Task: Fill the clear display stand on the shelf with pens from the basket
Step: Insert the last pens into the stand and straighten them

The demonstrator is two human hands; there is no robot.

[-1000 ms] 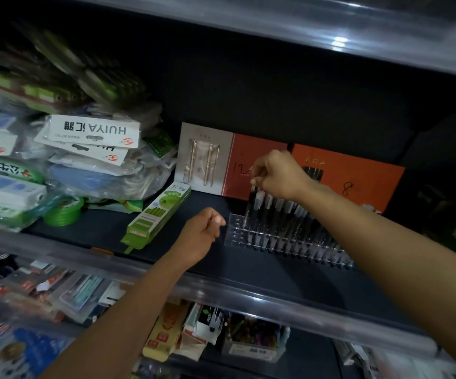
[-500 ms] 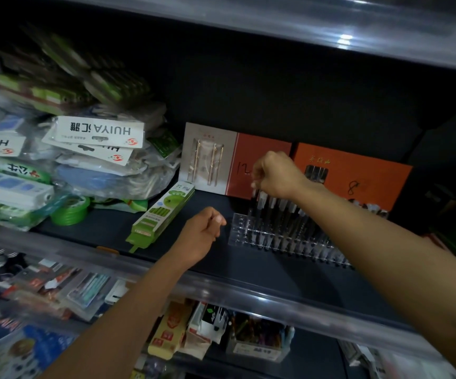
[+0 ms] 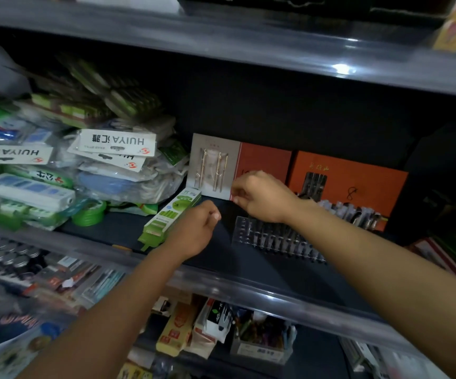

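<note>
The clear display stand [image 3: 244,233] sits on the dark shelf [image 3: 221,258], right of centre. Several dark pens [image 3: 289,239] stand in its holes, and their caps [image 3: 352,212] show further right. My right hand [image 3: 262,198] hovers over the stand's left end, fingertips pinched together on what looks like a pen top; the pen's body is hidden below the hand. My left hand [image 3: 194,228] is just left of the stand, fingers curled in a loose fist, with nothing seen in it. No basket is in view.
Behind the stand lean a grey-and-red pen box [image 3: 213,165] and an orange box [image 3: 358,181]. A green pencil box [image 3: 172,214] lies left of my left hand. Bagged stationery [image 3: 112,165] and a green tape roll [image 3: 90,213] crowd the left. The shelf above hangs low.
My right hand has sunk lower over the stand's left end, and the pen seen under its fingers earlier is now hidden. My left hand has stayed beside the stand.
</note>
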